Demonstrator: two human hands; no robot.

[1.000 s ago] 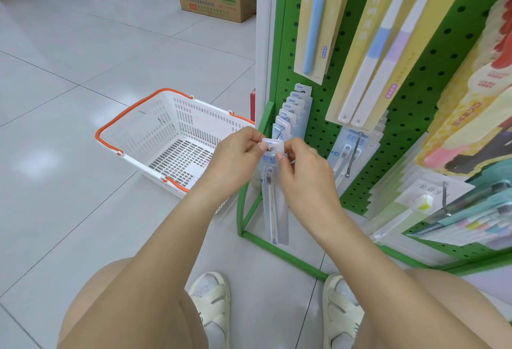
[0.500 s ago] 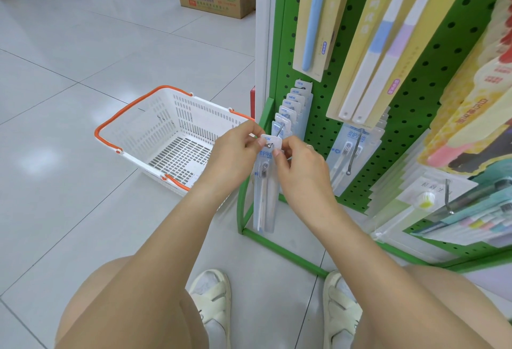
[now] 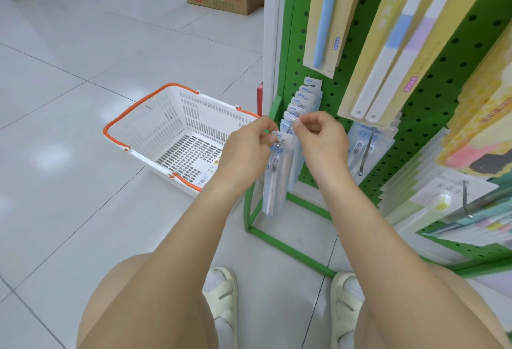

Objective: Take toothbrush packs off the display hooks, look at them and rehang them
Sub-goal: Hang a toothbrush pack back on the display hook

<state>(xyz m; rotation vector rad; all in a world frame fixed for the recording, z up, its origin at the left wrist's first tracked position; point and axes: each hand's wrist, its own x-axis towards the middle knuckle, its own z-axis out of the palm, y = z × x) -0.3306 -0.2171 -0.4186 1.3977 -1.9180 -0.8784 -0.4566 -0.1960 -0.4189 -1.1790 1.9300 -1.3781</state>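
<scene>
Now the toothbrush pack [image 3: 275,175], held free a second ago, has its hole over the hook [image 3: 285,134] tip. The left hand [image 3: 246,154] pinches its header; the right hand [image 3: 318,138] pinches the hook (rehang nearly done, I'd say).

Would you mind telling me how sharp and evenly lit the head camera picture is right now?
Head view: soft, even light with pale glare patches on the floor tiles; the hands and the toothbrush pack are fairly sharp; packs at the far right edge are smeared; the wide lens bends the green pegboard and the floor lines.
</scene>
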